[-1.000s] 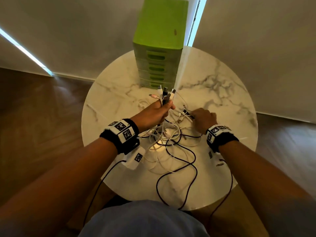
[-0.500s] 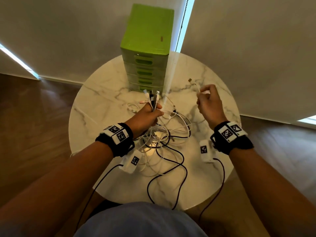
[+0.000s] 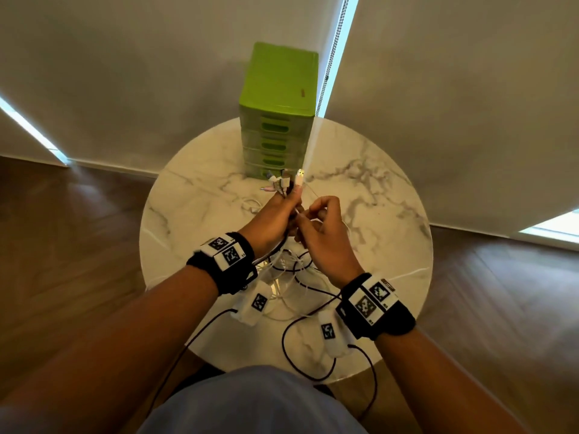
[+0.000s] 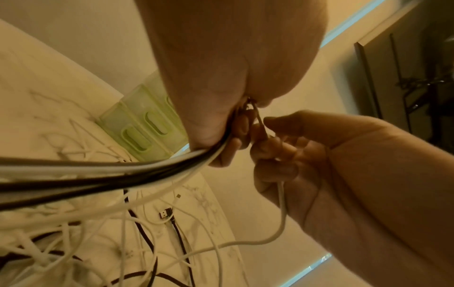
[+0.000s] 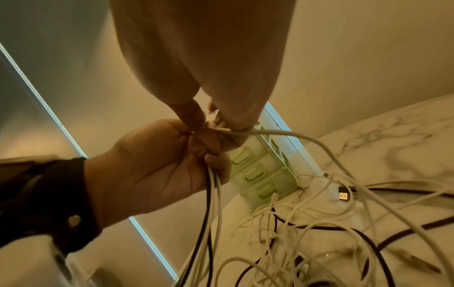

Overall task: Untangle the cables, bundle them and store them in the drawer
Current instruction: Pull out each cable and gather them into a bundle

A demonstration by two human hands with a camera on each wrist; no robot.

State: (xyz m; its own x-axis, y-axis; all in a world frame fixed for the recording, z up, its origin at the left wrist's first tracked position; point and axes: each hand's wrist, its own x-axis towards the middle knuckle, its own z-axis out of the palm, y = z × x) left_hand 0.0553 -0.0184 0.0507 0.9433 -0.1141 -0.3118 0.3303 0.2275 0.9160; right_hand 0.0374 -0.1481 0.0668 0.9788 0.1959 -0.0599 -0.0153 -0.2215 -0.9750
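My left hand is raised over the table and grips a bunch of black and white cables; their plugs stick up out of the fist. My right hand is pressed against it and pinches a white cable at the left hand's fingers. That cable hangs down below my right palm. The remaining cables lie in a loose tangle on the marble table under both wrists. The green drawer unit stands behind the hands with all its drawers closed.
The round marble table stands in a corner between blinds, with wooden floor around it. A black USB plug and other loose ends lie near the drawer unit's base. Black wires from the wrist cameras hang off the table's front edge.
My right hand, held up to the right with a cable end half a second ago, has come back against the left hand. The left hand has risen a little with its bunch.
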